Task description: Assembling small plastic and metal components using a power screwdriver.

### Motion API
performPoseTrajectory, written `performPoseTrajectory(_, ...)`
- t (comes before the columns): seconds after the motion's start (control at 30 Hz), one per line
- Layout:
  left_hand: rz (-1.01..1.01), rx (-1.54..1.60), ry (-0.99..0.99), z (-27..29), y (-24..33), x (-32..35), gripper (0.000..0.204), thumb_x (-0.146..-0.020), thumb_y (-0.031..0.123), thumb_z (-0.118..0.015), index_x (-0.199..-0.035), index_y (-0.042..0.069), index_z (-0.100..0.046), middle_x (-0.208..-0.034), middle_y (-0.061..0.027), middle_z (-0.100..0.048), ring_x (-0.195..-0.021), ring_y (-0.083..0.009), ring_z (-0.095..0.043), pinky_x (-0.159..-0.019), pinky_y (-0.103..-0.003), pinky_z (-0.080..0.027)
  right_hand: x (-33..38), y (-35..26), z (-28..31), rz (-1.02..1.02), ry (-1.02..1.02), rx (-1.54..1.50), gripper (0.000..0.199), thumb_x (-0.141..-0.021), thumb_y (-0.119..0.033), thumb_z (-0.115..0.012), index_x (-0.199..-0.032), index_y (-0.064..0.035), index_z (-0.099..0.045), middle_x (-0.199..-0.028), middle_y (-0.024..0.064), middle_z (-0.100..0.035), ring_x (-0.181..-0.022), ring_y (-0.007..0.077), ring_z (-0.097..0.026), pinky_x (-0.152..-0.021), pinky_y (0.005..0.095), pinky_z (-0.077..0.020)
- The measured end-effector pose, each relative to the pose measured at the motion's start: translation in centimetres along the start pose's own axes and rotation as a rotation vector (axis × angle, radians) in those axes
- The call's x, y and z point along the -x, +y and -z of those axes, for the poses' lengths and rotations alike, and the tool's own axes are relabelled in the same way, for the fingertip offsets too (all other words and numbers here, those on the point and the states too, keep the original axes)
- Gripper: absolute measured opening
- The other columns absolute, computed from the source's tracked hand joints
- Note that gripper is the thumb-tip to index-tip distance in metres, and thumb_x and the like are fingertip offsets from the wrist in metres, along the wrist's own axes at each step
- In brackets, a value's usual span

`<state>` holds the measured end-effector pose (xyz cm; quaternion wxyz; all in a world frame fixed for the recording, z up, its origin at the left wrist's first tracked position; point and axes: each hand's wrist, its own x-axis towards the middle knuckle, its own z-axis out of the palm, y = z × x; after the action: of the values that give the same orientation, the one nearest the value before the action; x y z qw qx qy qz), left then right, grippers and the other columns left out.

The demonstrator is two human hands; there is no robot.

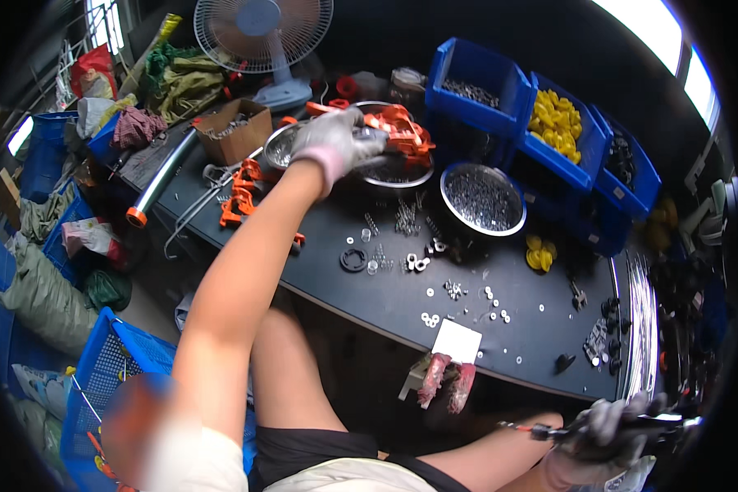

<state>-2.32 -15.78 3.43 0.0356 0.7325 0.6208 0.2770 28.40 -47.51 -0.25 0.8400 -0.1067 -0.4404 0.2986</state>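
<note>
The cream sleeve [201, 463] and bare left arm [221, 320] lie nearest the camera, the arm reaching up over the dark workbench [336, 287]. The gloved left hand [336, 141] is at the steel bowl [406, 182] heaped with orange plastic parts [403, 131]. These lie directly to the right of its fingers, jumbled, without one shared long axis; I cannot tell whether the fingers grip one. The gloved right hand [603, 443], well apart at lower right, curls around a dark tool [660, 424] lying roughly crosswise, its reddish, thin-tipped end leftward.
</note>
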Motion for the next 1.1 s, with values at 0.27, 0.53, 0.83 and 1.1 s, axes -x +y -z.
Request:
performPoseTrajectory(0.27,-0.244,-0.16,-0.431,-1.1,-7.6,-12.2,0.038,-0.077,0.029,-0.068,-0.107,0.006,-0.064,-0.097,-0.0115,-0.066,-0.093,-0.0216,-0.061,-0.085,-0.037,-0.046,4.1,-0.3,3.9,-0.284,0.248,0.175,0.044,-0.086,-0.012,-0.056,-0.128,-0.0067,-0.044,-0.106,0.0153,-0.062,-0.078,0.0222,-0.059,-0.063,0.0317,-0.0505)
performPoseTrajectory(0.53,0.369,-0.369,-0.406,2.2,-18.6,-2.0,0.054,-0.082,0.047,-0.057,-0.102,-0.002,-0.065,-0.105,-0.0213,-0.064,-0.101,-0.0351,-0.06,-0.088,-0.039,-0.047,9.1,-3.6,9.8,-0.223,0.135,0.62,0.029,-0.097,-0.011,-0.035,-0.122,0.0012,-0.043,-0.113,0.0233,-0.057,-0.089,0.0261,-0.064,-0.079,0.0322,-0.0528)
performPoseTrajectory(0.83,0.504,0.513,-0.204,-2.2,-28.0,6.0,0.055,-0.076,0.035,-0.076,-0.109,-0.004,-0.059,-0.09,-0.0104,-0.064,-0.077,-0.0152,-0.058,-0.067,-0.027,-0.045,7.1,-0.4,6.2,-0.357,0.112,0.642,0.021,-0.092,-0.006,-0.046,-0.113,-0.0026,-0.045,-0.1,0.0175,-0.058,-0.084,0.0306,-0.06,-0.071,0.0397,-0.0525)
performPoseTrajectory(1.1,0.035,0.204,0.289,6.1,-16.2,7.8,0.026,-0.072,-0.004,-0.054,-0.096,0.005,-0.055,-0.083,-0.0051,-0.058,-0.077,-0.0128,-0.055,-0.07,-0.029,-0.046,7.9,-0.7,5.5,-0.512,0.306,0.513,0.047,-0.086,-0.02,-0.056,-0.128,-0.0033,-0.041,-0.104,0.0089,-0.055,-0.082,0.0159,-0.055,-0.064,0.0252,-0.0489)
